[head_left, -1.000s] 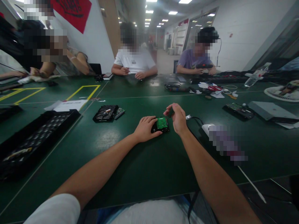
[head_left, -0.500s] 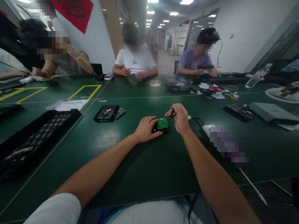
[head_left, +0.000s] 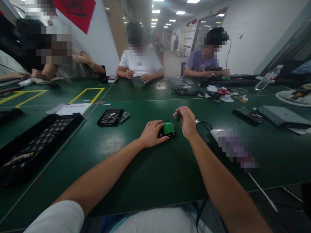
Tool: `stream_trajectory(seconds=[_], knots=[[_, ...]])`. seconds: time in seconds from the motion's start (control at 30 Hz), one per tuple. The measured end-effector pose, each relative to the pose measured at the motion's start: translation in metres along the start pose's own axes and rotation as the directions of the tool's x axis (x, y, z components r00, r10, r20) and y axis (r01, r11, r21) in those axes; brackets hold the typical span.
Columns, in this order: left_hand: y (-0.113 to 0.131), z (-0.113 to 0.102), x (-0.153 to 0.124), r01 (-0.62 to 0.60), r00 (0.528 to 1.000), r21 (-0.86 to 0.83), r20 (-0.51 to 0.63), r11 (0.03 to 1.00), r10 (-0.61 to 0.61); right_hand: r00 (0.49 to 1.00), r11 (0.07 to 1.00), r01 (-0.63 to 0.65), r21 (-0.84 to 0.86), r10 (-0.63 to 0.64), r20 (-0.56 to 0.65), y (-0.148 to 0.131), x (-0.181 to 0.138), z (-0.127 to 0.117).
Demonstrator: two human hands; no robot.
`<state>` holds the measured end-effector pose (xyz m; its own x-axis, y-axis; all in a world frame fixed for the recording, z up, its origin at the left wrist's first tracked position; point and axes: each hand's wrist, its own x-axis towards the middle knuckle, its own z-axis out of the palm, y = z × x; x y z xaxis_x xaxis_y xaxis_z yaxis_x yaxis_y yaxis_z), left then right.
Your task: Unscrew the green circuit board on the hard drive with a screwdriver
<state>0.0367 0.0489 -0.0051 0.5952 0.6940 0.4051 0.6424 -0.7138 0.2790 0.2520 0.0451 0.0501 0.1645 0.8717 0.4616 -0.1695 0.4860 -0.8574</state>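
Note:
A hard drive [head_left: 169,128] lies on the green table with its green circuit board facing up. My left hand [head_left: 152,133] grips its left end, fingers over the far edge and thumb along the near edge. Just right of the drive and slightly above the table, my right hand [head_left: 187,123] is closed round a small dark screwdriver [head_left: 179,116]. Only part of its handle shows; the tip cannot be made out. A few tiny bits, perhaps screws, lie beyond the drive.
Left stand an opened drive casing [head_left: 110,117], a loose circuit board [head_left: 125,117] and a long black tray [head_left: 41,142]. To the right are a white power bank-like box [head_left: 217,132] with cables, another drive [head_left: 248,116] and a grey box [head_left: 285,117]. Several people sit opposite.
My right hand has turned slightly, and the yellow on the screwdriver's handle no longer shows. My left hand and the hard drive stay where they were.

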Motion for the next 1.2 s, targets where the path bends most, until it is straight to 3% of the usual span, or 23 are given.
stream_trajectory(seconds=[0.47,0.77,1.0,1.2], knots=[[-0.002,0.002,0.0,-0.005,1.0,0.002,0.003,1.0,0.005,0.999,0.992,-0.044,0.116,0.045,-0.002,0.005,0.0,0.002],[-0.002,0.002,-0.001,0.006,1.0,-0.01,0.003,1.0,-0.006,0.998,0.998,-0.023,0.059,0.026,-0.056,-0.001,-0.002,0.005],[-0.002,0.002,-0.001,0.001,1.0,-0.021,0.004,1.0,-0.001,0.999,0.997,-0.036,0.069,0.035,0.024,-0.005,-0.003,0.006],[-0.001,0.001,0.0,0.008,1.0,-0.018,0.01,1.0,-0.008,0.996,0.997,-0.05,0.057,0.054,-0.067,-0.005,-0.004,0.009]])
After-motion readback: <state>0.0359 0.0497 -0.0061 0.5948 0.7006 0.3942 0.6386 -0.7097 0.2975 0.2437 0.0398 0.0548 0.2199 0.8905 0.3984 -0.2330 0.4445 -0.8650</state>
